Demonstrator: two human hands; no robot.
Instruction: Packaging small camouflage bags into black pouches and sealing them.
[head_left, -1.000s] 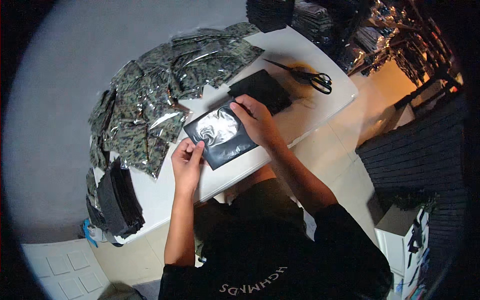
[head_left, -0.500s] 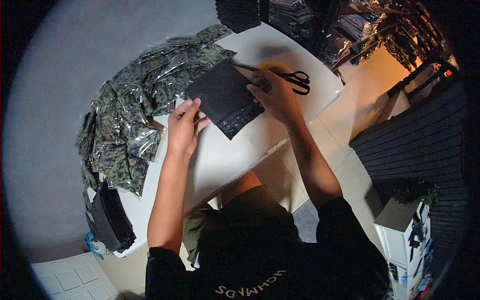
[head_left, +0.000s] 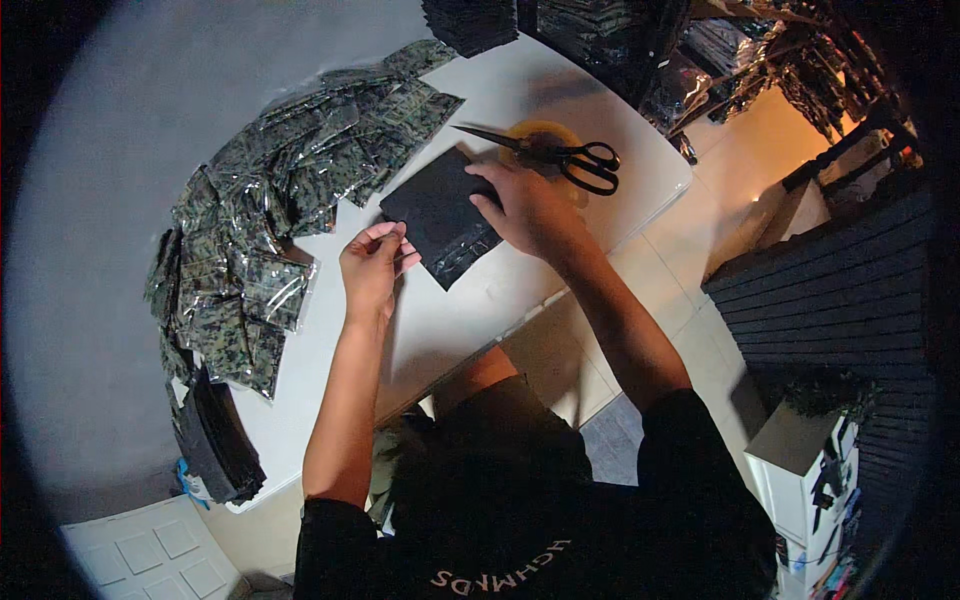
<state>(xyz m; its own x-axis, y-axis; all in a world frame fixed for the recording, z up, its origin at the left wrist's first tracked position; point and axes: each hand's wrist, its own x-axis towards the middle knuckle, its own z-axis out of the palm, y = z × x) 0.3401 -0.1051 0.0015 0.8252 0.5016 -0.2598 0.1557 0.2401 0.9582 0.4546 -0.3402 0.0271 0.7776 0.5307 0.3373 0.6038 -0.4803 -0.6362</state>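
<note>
head view | looking down from the wearer's head, over the dark shirt (head_left: 480, 535) filling the lower edge | facing the white table (head_left: 440, 325), left hand (head_left: 370, 272) and right hand (head_left: 528, 212) showing near centre | standing back enough to be taking in both forearms (head_left: 343, 400) | fisheye bending the table's edges, darkness rounding the corners

Dim light, dark fisheye edges

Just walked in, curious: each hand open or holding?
Left hand: closed, pinching the edge of the black packet.
Right hand: touching the packet's opposite edge; can't tell whether it's gripping.
</note>
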